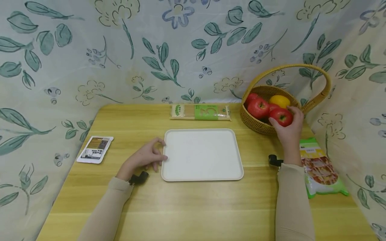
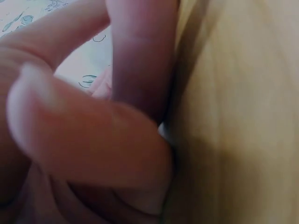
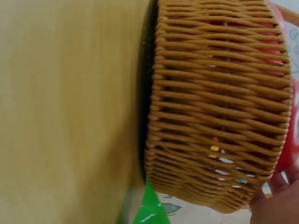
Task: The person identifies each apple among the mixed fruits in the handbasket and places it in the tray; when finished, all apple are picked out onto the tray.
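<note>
At the left edge of a white rectangular tray (image 1: 202, 155) rests my left hand (image 1: 146, 154), its thumb and index fingertips right at the rim. Its other fingers bend loosely over the wooden table; the left wrist view shows them close up. My right hand (image 1: 290, 129) grips a red apple (image 1: 282, 117) between thumb and fingers at the front rim of a wicker basket (image 1: 256, 124). More red apples (image 1: 258, 107) and a yellow lemon-like fruit (image 1: 279, 100) lie in the basket. In the right wrist view the woven basket wall (image 3: 219, 102) hides most of the held apple (image 3: 290, 135).
Behind the tray lies a long clear pack with a green label (image 1: 200, 112). A white pouch (image 1: 95, 149) lies at the far left. Beside the right forearm is a green-and-yellow food bag (image 1: 322, 169). The basket's tall handle (image 1: 289, 67) arches over the fruit. Patterned cloth surrounds the table (image 1: 211, 207).
</note>
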